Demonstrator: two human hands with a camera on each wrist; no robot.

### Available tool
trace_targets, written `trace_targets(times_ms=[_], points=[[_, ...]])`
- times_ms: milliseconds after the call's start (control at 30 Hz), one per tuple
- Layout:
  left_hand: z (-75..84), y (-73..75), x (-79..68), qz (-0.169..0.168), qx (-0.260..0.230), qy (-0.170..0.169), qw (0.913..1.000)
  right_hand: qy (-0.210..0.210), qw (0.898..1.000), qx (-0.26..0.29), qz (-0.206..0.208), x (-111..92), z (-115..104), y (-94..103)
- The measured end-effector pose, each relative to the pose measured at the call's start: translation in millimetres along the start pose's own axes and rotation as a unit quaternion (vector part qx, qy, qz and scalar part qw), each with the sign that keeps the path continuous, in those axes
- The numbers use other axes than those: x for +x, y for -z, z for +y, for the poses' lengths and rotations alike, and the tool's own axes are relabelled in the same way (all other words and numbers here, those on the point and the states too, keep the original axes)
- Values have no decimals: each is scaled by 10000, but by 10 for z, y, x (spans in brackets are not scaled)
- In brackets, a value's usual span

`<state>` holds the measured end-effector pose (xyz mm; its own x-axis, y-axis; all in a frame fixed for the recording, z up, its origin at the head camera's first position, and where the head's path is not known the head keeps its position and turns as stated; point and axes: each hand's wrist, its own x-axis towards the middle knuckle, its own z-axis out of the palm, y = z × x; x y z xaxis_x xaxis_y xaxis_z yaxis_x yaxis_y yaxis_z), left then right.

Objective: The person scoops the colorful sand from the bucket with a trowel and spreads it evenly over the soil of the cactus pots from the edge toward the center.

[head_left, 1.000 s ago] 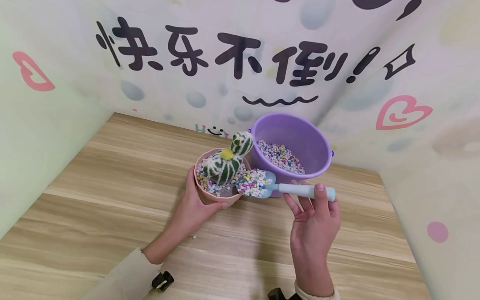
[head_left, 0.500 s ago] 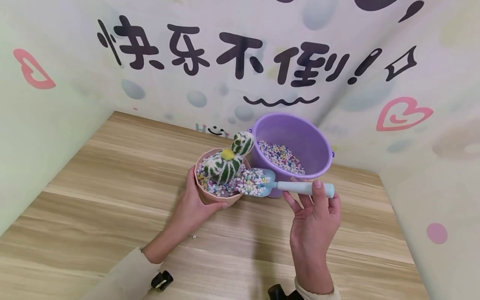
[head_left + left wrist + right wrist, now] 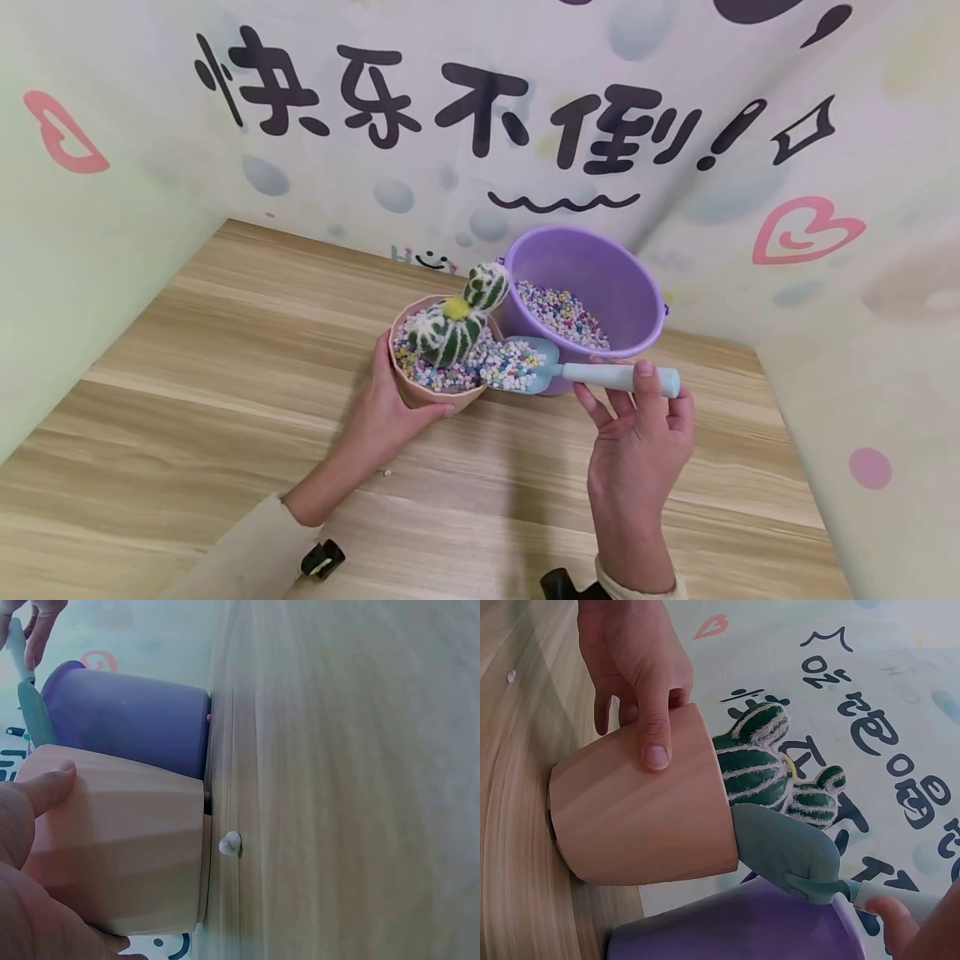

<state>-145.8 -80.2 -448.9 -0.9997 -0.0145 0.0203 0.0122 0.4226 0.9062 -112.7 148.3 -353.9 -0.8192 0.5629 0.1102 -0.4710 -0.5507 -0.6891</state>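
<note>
My left hand grips the side of a peach flowerpot, its thumb along the front. In the pot a green, white-fuzzed toy cactus with a yellow flower stands in multicoloured pebbles. My right hand holds a light blue trowel by its handle, thumb on top. Its blade is heaped with pebbles and its tip lies right at the pot's right rim. Behind the trowel stands a purple bucket, with more pebbles in its bottom.
One loose white pebble lies on the wood-grain table before the pot. A printed backdrop with black lettering rises behind the bucket, and pale walls close in both sides.
Pebbles have slid off the trowel into the pot, covering more of the bare grey patch at its front right. The trowel and right hand have shifted slightly right. The left hand stays put.
</note>
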Motion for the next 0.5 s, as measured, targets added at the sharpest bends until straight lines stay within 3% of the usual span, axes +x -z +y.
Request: trace_targets(times_ms=[500], points=[[26, -12, -12, 52, 13, 73, 10000, 33, 9998, -77, -170, 17, -43, -52]])
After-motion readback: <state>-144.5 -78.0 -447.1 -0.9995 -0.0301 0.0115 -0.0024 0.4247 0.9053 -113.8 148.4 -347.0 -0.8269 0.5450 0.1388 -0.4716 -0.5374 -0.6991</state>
